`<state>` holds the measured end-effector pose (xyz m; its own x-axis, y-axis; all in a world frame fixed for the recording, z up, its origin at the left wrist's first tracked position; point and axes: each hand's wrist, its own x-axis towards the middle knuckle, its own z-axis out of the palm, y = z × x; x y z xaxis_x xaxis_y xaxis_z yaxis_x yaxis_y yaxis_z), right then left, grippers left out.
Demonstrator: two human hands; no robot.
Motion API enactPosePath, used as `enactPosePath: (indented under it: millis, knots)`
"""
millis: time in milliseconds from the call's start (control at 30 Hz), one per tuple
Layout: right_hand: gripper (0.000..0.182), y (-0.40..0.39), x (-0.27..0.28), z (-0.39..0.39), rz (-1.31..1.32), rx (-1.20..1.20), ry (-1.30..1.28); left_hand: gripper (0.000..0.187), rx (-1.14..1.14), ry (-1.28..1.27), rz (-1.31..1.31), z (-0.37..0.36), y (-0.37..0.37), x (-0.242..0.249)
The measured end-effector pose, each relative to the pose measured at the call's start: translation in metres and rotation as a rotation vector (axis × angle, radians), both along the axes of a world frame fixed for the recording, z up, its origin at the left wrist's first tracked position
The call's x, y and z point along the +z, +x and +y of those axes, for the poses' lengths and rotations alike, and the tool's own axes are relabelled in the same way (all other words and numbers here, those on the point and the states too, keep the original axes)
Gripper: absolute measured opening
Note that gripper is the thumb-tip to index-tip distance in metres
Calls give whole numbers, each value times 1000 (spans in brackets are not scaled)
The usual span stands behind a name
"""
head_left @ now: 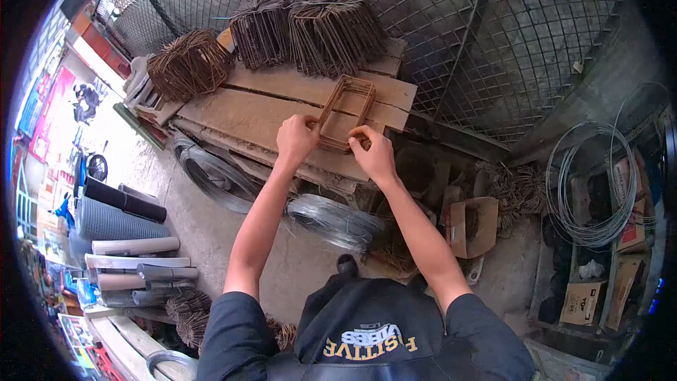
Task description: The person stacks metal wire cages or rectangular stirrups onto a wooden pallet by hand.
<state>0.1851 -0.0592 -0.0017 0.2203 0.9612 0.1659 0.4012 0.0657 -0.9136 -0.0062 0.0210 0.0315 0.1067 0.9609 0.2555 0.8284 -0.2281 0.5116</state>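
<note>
A small stack of rusty rectangular rebar stirrups (358, 85) stands on the plank bench, its open middle showing the boards beneath. My left hand (297, 140) pinches the near left corner of the stack, thumb and fingers closed on the rods. At the near right corner, my right hand (374, 154) grips the same stirrups with bent fingers. Behind them on the wooden bench (243, 109) sit larger bundles of stirrups: a brown one (189, 63) on the left, a darker one (261, 30) in the middle and another (335, 32) on the right.
A wire mesh fence (437, 28) rises behind the bench. Coils of wire (338, 222) lie beneath its front edge. To the right are an open cardboard box (474, 229) and a hanging wire coil (592, 190). Rolls of mesh (120, 220) are piled at left.
</note>
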Motion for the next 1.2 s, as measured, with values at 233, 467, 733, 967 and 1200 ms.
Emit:
enactPosePath:
  millis: [233,467,733,967,1200]
  knots:
    - [34,6,5,-11,-352,67,65,34,-463,362,162,-18,5,18]
    - [32,4,10,-13,-419,102,79,31,-690,100,434,-14,-2,13]
    - [32,0,4,-19,-379,84,124,14,-710,157,415,-17,2,14]
    - [34,30,-8,-66,-189,-35,149,18,-603,109,552,-27,13,21]
    - [24,100,-87,-145,-15,-378,29,65,-481,279,258,-90,50,18]
